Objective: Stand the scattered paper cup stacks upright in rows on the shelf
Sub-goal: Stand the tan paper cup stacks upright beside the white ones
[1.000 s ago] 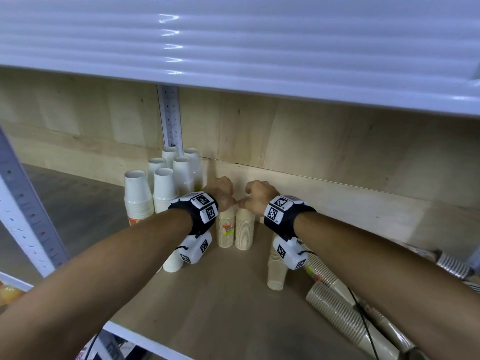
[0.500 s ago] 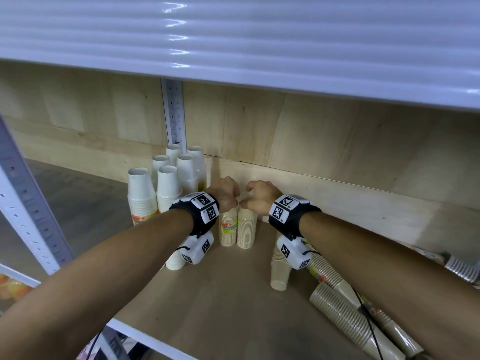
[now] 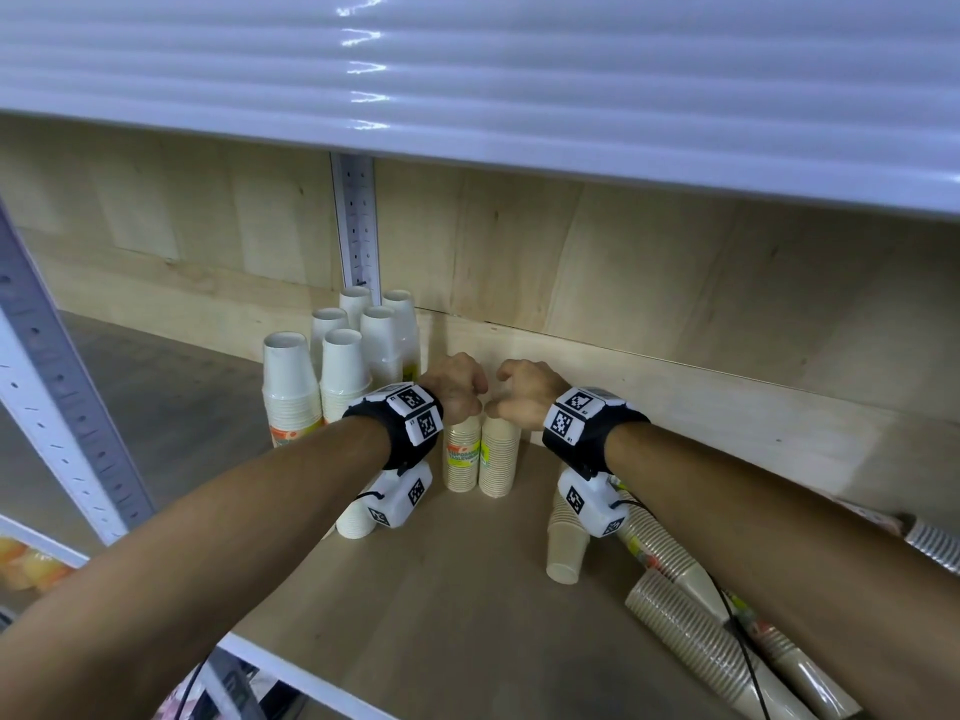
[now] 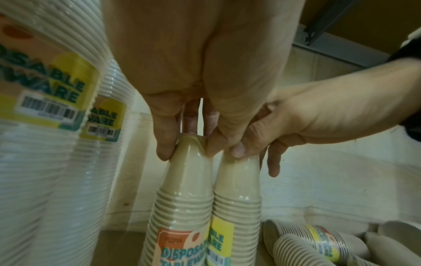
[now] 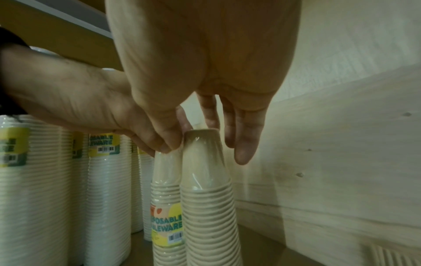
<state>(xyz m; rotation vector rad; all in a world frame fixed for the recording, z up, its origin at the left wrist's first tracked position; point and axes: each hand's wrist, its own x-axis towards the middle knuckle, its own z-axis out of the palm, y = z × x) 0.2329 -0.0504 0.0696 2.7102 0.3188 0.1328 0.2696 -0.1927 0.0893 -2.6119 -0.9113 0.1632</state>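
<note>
Two beige cup stacks stand upright side by side near the back wall. My left hand (image 3: 460, 394) (image 4: 188, 149) pinches the top of the left, labelled stack (image 3: 461, 462) (image 4: 182, 207) (image 5: 165, 198). My right hand (image 3: 514, 400) (image 5: 205, 144) grips the top of the right stack (image 3: 500, 462) (image 4: 237, 198) (image 5: 207, 207); its little finger hangs free. The two stacks touch. Several white stacks (image 3: 343, 371) stand in rows to their left. More beige stacks (image 3: 691, 641) lie on their sides at the right.
The wooden shelf board (image 3: 441, 615) has a white front edge. The upper shelf hangs low overhead. A perforated post (image 3: 358, 226) runs up the back wall and another (image 3: 52, 381) stands front left. One beige stack (image 3: 563, 543) stands under my right wrist, a white one (image 3: 356, 517) under my left.
Both hands stay on the tops of the two beige stacks, which keep their places. Only the head view has shifted slightly.
</note>
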